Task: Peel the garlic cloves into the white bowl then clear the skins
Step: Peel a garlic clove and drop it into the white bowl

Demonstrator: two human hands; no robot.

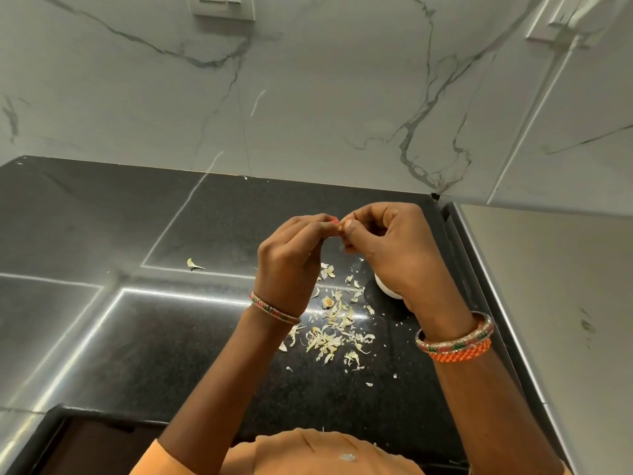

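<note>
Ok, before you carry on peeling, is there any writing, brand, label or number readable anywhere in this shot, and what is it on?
None: nothing in this view carries readable text.
Wall socket plate: plain, no markings visible.
White bowl: mostly hidden behind the right hand, no print on the part that shows.
Bangles: coloured patterns only, no lettering.
Black counter and marble wall: veins and reflections, no signs.

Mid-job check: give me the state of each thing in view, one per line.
garlic clove: pinched between both hands' fingertips, mostly hidden
left hand: pinching the clove
right hand: pinching the clove
white bowl: on counter, mostly hidden under right hand, contents unseen
skins: scattered loose on black counter, not cleared
</note>
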